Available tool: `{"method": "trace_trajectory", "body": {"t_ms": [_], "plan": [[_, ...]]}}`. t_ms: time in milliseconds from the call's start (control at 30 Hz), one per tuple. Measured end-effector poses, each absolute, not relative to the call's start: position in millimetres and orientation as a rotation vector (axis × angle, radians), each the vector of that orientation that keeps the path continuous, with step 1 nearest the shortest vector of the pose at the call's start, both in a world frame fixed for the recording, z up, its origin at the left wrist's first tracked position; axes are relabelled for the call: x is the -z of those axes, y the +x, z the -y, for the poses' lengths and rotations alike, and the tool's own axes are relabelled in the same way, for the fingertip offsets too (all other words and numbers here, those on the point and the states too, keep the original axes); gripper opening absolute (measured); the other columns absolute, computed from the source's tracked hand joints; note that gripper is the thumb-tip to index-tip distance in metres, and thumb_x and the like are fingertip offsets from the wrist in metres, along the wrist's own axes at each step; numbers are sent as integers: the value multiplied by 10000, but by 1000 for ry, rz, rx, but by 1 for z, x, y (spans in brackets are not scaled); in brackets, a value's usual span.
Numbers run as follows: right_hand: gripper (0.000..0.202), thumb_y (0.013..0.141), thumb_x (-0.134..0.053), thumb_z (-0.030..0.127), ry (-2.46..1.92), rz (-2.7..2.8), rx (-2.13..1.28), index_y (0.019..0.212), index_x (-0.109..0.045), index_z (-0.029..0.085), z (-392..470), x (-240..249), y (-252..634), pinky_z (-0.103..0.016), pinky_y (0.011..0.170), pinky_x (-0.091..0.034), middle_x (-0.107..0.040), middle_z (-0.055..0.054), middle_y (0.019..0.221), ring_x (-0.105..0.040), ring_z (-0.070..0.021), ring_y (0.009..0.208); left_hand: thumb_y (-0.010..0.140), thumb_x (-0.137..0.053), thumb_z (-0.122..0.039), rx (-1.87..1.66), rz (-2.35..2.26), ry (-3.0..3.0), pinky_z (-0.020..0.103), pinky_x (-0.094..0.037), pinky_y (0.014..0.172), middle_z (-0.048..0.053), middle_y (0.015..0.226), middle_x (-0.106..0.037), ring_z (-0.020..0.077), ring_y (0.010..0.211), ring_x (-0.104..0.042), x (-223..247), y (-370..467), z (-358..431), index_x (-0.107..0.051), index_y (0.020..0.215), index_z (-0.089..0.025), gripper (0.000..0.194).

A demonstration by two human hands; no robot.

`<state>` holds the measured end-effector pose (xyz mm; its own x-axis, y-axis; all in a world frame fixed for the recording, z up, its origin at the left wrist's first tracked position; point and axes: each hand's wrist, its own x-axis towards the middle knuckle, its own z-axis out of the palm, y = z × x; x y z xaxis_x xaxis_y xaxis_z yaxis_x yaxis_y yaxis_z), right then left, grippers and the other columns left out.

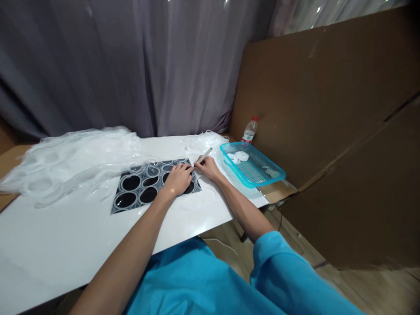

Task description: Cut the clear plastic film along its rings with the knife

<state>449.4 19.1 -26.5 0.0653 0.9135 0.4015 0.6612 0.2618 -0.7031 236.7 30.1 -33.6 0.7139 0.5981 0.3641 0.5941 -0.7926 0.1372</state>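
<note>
A black sheet patterned with pale rings (pixel 150 195) lies flat on the white table. My left hand (pixel 179 178) rests on its right part, fingers stretched out over the rings. Close beside it, my right hand (pixel 207 167) is closed around a slim, light-coloured pen-like tool (pixel 205 155), whose upper end points up and to the right. The tool's lower tip sits near my left fingertips at the sheet's right end; its exact contact is hidden by my fingers.
A heap of sheer white material (pixel 75 162) covers the table's back left, with a smaller white bunch (pixel 205 141) behind my hands. At right stand a blue plastic basket (pixel 278 176) holding white round pieces (pixel 242 156), a red-capped bottle (pixel 250 130) and a cardboard wall (pixel 311 105).
</note>
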Motion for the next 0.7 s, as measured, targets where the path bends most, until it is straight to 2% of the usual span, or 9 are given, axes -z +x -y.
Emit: {"method": "trace_trajectory", "body": {"t_ms": [333,700], "plan": [[163,901,-728,317,-1464,1636,-342,822,-746,175,-23,31,453,-252,725,-480,-739,-17,773,-642,-163,717,1089,-468,-248,-587,-1000,2936,538,-419,1121,123,1526,-653,364,1391,-525,35,237,-30,-616,1561,-286,497],[251,887,-725,402,-1455,1528,-385,791,-721,171,-29,37,463,-250,656,-482,-744,-45,749,-676,-185,713,1097,-463,-266,-540,-1005,2979,531,-410,1118,112,1550,-629,365,1394,-522,33,236,-28,-551,1610,-333,524]]}}
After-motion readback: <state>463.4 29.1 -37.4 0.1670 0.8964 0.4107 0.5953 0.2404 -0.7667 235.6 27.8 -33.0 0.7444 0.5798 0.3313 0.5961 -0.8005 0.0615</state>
